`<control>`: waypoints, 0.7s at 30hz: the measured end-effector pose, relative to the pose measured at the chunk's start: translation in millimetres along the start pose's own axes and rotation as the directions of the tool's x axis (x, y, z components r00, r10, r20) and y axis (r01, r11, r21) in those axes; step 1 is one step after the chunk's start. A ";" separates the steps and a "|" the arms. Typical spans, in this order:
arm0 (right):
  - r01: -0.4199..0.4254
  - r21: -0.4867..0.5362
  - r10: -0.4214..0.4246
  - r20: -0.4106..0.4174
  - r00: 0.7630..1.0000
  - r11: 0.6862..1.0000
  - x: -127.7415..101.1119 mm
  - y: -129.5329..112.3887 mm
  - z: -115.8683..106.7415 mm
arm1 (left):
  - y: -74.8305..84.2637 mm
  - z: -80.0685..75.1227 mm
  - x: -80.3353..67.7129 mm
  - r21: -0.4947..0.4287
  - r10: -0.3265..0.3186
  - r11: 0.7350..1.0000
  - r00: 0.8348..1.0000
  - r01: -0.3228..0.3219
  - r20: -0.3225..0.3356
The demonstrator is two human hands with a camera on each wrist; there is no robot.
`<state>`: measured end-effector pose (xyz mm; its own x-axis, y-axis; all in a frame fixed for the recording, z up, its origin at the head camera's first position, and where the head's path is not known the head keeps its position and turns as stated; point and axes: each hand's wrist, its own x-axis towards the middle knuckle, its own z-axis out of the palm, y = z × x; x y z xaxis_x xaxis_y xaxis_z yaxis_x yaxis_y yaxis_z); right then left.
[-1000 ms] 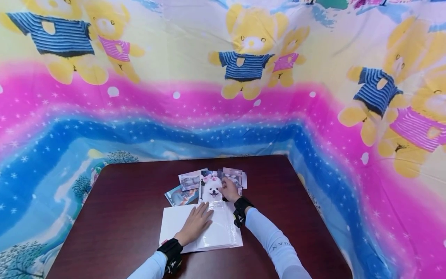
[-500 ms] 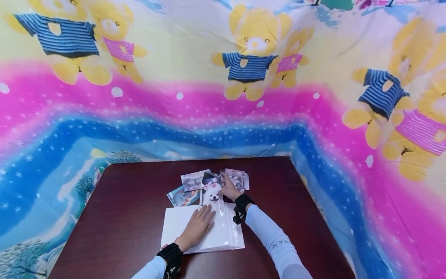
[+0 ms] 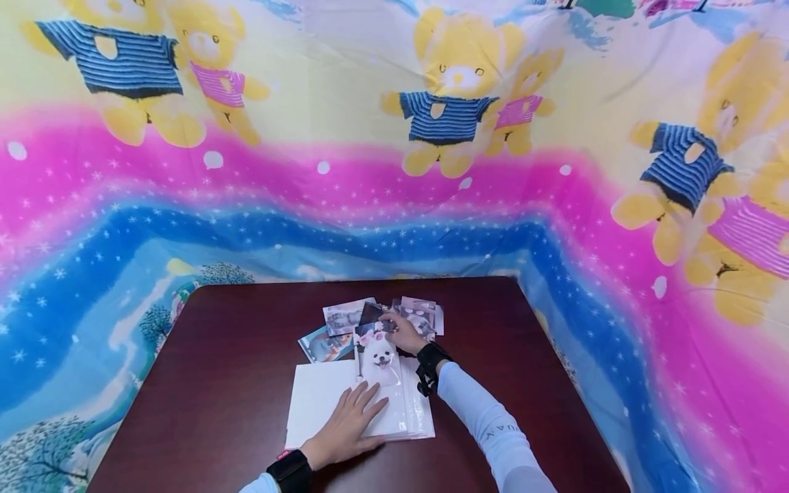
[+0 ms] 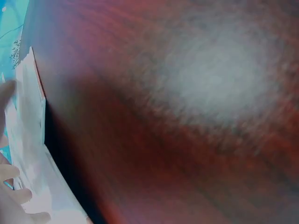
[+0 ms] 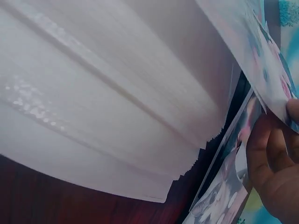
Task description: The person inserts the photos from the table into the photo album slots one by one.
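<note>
An open photo album (image 3: pixel 314 390) with white pages and clear sleeves lies on the table. A photo of a white dog with pink flowers (image 3: pixel 380 355) has its lower part in the top of the album's right-hand sleeve. My right hand (image 3: pixel 403 333) pinches this photo at its upper right edge; in the right wrist view the fingers and thumb close on the photo (image 5: pixel 254 49). My left hand (image 3: pixel 348 424) rests on the page below the photo, fingers spread. In the left wrist view only part of that hand (image 4: pixel 14 196) shows over the album's edge.
Several loose photos lie behind the album, among them a bluish one (image 3: pixel 323 344), a greyish one (image 3: pixel 348 316) and a pinkish one (image 3: pixel 419 311). The dark red-brown table (image 3: pixel 234 383) meets a cloth backdrop (image 3: pixel 345 185) printed with teddy bears.
The dog photo has slid down toward me, deeper into the sleeve, with my right hand pinching its edge. My left hand has shifted toward the album's near edge.
</note>
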<state>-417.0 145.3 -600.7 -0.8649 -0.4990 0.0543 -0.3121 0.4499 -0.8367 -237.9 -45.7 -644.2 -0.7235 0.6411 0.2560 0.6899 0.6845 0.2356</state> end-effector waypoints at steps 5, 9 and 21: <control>0.074 -0.043 -0.072 0.045 0.996 0.996 -9.3 -3.1 1.7 | -0.9 2.2 -2.6 0.033 -0.002 0.999 1.000 0.002 0.002; 0.111 -0.003 -0.111 0.048 0.993 0.994 -24.8 -19.7 -0.3 | -1.6 4.3 -4.5 0.044 0.026 0.999 0.998 -0.023 -0.053; 0.038 -0.003 -0.038 0.153 0.987 0.999 -32.0 1.5 0.2 | -3.1 6.0 -3.8 0.018 0.048 0.999 0.993 -0.047 -0.104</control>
<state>-389.8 161.8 -603.9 -0.7821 -0.6231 0.0016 -0.3462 0.4324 -0.8326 -237.4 -48.1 -651.6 -0.6829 0.6339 0.3631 0.7224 0.6601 0.2061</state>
